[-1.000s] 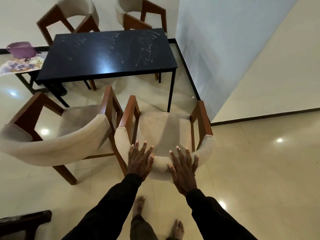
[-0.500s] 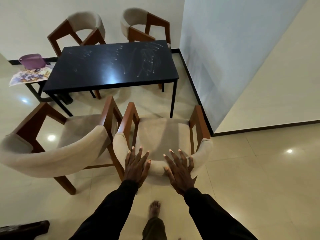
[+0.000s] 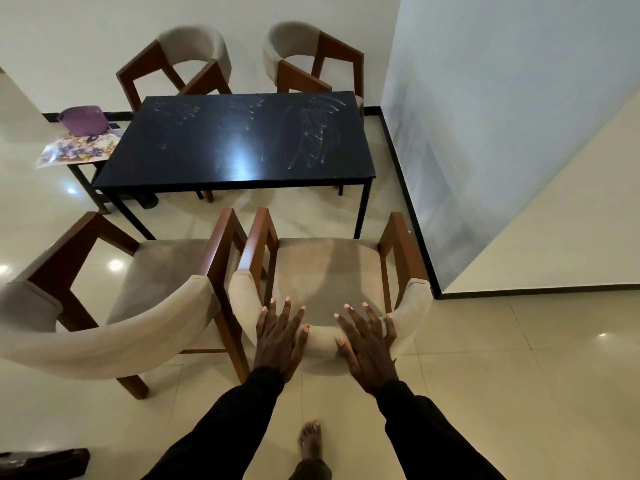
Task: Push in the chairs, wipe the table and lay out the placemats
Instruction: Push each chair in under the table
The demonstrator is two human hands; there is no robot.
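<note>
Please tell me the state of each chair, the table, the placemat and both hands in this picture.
Table: streaked, not wiped.
Near right chair: pulled out from the table.
Left hand: open, on that chair's backrest.
Right hand: open, on that chair's backrest.
Near left chair: pulled out, angled.
Far left chair: behind table, angled.
Far right chair: behind table, angled.
Floral placemat: beside the table, not laid out.

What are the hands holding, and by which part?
Nothing is gripped: the left hand and right hand press flat, fingers straight, on the chair backrest.
</note>
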